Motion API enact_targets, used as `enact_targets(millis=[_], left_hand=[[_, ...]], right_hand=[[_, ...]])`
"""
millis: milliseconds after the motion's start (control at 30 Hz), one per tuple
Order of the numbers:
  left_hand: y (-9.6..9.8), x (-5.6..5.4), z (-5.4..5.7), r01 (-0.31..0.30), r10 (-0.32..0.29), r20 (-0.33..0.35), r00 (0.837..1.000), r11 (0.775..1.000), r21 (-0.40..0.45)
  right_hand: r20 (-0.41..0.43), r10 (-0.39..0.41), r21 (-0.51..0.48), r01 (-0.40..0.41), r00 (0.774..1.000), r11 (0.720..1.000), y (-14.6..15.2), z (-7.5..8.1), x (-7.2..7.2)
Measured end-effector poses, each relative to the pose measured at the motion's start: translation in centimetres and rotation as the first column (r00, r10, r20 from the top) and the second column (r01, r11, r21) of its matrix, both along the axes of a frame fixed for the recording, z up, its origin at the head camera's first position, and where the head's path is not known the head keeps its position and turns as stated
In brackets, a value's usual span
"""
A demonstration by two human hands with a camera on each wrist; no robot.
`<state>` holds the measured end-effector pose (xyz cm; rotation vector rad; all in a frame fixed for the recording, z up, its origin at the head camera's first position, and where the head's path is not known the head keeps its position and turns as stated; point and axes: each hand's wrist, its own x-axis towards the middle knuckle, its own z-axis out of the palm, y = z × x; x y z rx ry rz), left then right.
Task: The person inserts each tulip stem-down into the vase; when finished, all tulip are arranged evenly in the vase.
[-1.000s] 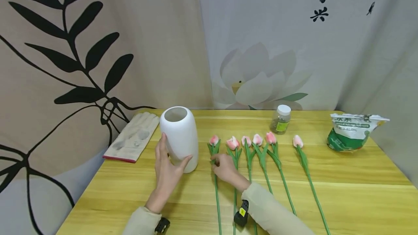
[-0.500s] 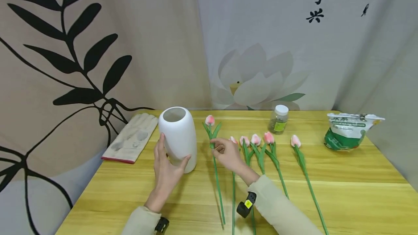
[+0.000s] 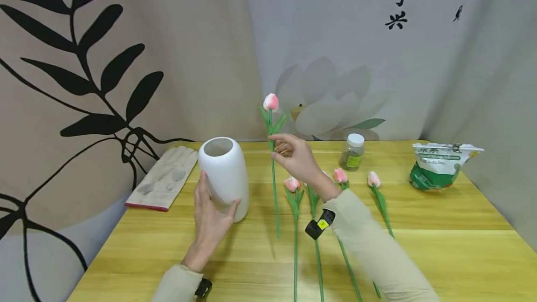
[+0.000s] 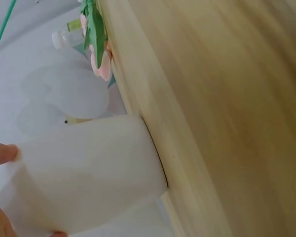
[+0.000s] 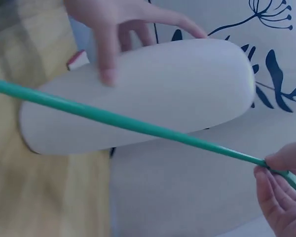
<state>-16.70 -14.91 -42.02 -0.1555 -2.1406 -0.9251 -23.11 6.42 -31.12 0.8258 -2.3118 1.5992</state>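
Observation:
A white vase [image 3: 224,178] stands upright on the wooden table. My left hand [image 3: 213,223] holds it at its near left side, thumb and fingers spread around the wall. To the right of the vase, my right hand [image 3: 298,156] pinches the green stem of a pink-and-white tulip [image 3: 271,102] just below its leaves. The tulip hangs nearly vertical above the table, bloom up. In the right wrist view its stem [image 5: 138,127] crosses in front of the vase. Several more tulips [image 3: 292,184] lie on the table under and beside the right forearm, which partly hides them.
A folded cloth [image 3: 163,178] lies left of the vase. Behind the tulips stands a clear jar with a white lid [image 3: 353,153]. A green-and-white bag [image 3: 438,169] is at the right. A printed curtain [image 3: 201,59] hangs along the table's back edge.
My right hand has lifted the leftmost tulip off the table, raising it upward until it stands nearly vertical. The left hand stays on the vase.

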Motion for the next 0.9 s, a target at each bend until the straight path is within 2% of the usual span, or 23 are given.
enact_targets(millis=[167, 267, 367, 467, 600, 767, 900], left_hand=[[-0.3, 0.1, 0.2, -0.008, 0.008, -0.002, 1.0, 1.0, 0.004], [-0.3, 0.1, 0.2, -0.012, 0.012, -0.006, 1.0, 1.0, 0.011], [-0.2, 0.1, 0.2, -0.017, 0.017, -0.01, 1.0, 1.0, 0.017], [-0.1, 0.1, 0.1, -0.025, 0.025, -0.009, 1.0, 1.0, 0.014], [0.1, 0.1, 0.0, -0.025, 0.025, -0.014, 1.0, 1.0, 0.02], [0.2, 0.1, 0.1, -0.022, 0.023, -0.028, 0.999, 0.999, 0.023], [0.3, 0.2, 0.2, -0.023, 0.024, -0.029, 0.999, 0.999, 0.024]], right_hand=[[-0.162, -0.028, -0.047, 0.021, 0.986, 0.999, -0.2, 1.9, -1.7], [-0.219, -0.052, -0.106, 0.03, 0.974, 0.994, 0.0, 4.3, -1.9], [-0.304, -0.087, -0.173, 0.034, 0.949, 0.984, 0.2, 7.1, -2.0], [-0.393, -0.129, -0.245, 0.031, 0.911, 0.969, 0.4, 9.8, -1.7], [-0.438, -0.206, -0.337, 0.053, 0.875, 0.94, 0.2, 12.5, -1.0], [-0.44, -0.275, -0.396, 0.09, 0.855, 0.914, -0.6, 13.9, 0.1], [-0.511, -0.302, -0.404, 0.085, 0.805, 0.911, -1.2, 13.7, 0.4]])
